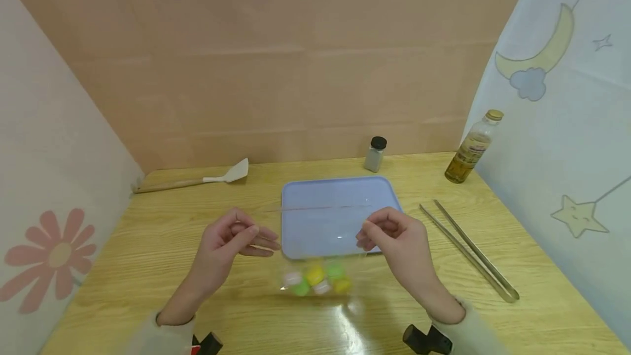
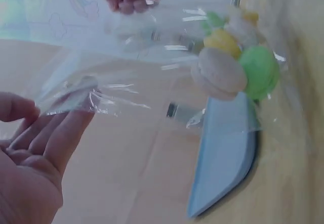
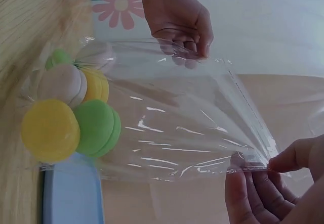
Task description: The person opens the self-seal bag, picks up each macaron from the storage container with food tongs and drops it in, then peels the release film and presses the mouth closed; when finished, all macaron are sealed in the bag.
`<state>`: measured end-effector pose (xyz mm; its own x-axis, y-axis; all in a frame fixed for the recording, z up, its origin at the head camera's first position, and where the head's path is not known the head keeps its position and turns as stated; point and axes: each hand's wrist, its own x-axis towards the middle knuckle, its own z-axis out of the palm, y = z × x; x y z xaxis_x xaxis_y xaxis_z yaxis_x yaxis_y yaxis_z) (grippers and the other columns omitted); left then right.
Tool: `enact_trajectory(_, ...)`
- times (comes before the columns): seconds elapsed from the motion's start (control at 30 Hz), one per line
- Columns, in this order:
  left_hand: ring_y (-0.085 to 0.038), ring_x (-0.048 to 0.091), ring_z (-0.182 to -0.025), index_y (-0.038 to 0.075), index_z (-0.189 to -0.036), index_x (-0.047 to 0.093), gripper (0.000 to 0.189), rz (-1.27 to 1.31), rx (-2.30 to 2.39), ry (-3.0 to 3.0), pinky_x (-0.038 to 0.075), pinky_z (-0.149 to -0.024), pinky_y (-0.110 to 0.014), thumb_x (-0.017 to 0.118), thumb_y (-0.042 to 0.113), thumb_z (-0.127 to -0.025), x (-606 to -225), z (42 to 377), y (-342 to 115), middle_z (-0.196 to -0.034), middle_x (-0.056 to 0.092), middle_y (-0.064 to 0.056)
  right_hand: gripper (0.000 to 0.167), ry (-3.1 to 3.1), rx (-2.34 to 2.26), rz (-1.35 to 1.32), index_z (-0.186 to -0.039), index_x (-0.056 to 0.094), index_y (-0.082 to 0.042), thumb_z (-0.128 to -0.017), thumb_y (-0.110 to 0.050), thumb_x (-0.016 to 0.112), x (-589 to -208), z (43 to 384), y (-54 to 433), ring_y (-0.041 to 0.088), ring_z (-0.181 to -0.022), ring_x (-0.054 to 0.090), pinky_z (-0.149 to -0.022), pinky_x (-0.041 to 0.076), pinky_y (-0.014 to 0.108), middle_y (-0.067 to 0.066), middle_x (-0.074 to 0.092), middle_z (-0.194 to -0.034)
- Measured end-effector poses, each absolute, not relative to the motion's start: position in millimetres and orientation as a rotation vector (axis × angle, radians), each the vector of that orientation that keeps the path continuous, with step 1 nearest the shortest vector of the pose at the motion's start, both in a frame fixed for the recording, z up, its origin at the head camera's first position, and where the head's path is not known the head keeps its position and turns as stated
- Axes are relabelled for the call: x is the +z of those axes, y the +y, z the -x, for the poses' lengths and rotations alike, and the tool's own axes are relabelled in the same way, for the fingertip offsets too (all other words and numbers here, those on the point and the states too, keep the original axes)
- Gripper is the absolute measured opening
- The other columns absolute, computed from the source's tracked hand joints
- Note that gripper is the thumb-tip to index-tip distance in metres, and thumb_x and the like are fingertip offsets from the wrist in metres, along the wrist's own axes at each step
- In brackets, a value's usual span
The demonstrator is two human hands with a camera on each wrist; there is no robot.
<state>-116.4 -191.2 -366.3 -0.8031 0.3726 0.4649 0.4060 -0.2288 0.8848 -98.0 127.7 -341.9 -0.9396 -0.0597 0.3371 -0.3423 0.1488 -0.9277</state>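
A clear plastic bag hangs upright between my two hands, over the table in front of the blue tray. My left hand pinches its upper left edge between thumb and fingers. The upper right edge is pinched by my right hand, the film bunched in creases there. Several macarons lie together at the bag's bottom: in the right wrist view a yellow macaron and a green macaron are nearest, while the left wrist view shows a whitish macaron in front.
At the back left lies a spatula with a wooden handle. A small jar with a black lid stands behind the tray. To the right are an oil bottle and long metal tongs. Walls close in the back and both sides.
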Motion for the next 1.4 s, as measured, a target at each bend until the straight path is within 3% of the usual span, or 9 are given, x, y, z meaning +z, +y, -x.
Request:
enact_trajectory(0.3,-0.037,0.074,-0.078,-0.013,-0.103,0.05,0.016,0.617,-2.355,-1.954,0.059,-0.071,-0.054,0.052,0.002,-0.105,-385,115,-158,-0.088,0.072,-0.028,0.018,-2.337,1.972,-0.203,-0.095,0.066,0.007,-0.098,-0.01,0.068,-349,114,149,0.031,-0.068,0.069,-0.065,0.061,0.042,0.017,0.071,-0.078)
enact_trajectory(0.5,-0.035,0.074,-0.084,-0.013,-0.107,0.049,0.024,0.445,-2.361,-1.996,0.06,-0.075,-0.047,0.053,0.011,-0.107,-386,116,-145,-0.098,0.071,-0.031,0.018,-2.34,2.028,-0.16,-0.097,0.065,0.008,-0.099,-0.011,0.067,-357,122,154,0.031,-0.068,0.068,-0.064,0.06,0.039,0.017,0.069,-0.078)
enact_trajectory(0.8,-0.035,0.075,-0.083,-0.013,-0.109,0.057,0.026,0.423,-2.361,-1.962,0.06,-0.075,-0.046,0.058,0.013,-0.105,-386,118,-139,-0.099,0.071,-0.031,0.021,-2.392,1.955,-0.129,-0.103,0.065,0.006,-0.1,-0.015,0.066,-360,127,157,0.027,-0.073,0.069,-0.063,0.058,0.035,0.017,0.071,-0.084)
enact_trajectory(1.1,-0.033,0.075,-0.08,-0.009,-0.108,0.059,0.021,0.388,-2.368,-1.947,0.061,-0.074,-0.044,0.057,0.012,-0.105,-389,117,-134,-0.094,0.074,-0.021,0.034,-2.409,1.678,-0.172,-0.126,0.058,-0.003,-0.098,-0.02,0.07,-352,131,152,0.02,-0.087,0.072,-0.079,0.056,0.026,0.015,0.073,-0.1)
enact_trajectory(1.4,-0.031,0.075,-0.084,-0.009,-0.113,0.063,0.02,0.374,-2.302,-1.926,0.061,-0.075,-0.042,0.06,0.008,-0.103,-396,117,-130,-0.097,0.073,-0.024,0.028,-2.366,1.746,-0.15,-0.119,0.064,0.002,-0.095,-0.009,0.072,-352,133,147,0.017,-0.081,0.071,-0.076,0.058,0.027,0.019,0.07,-0.096)
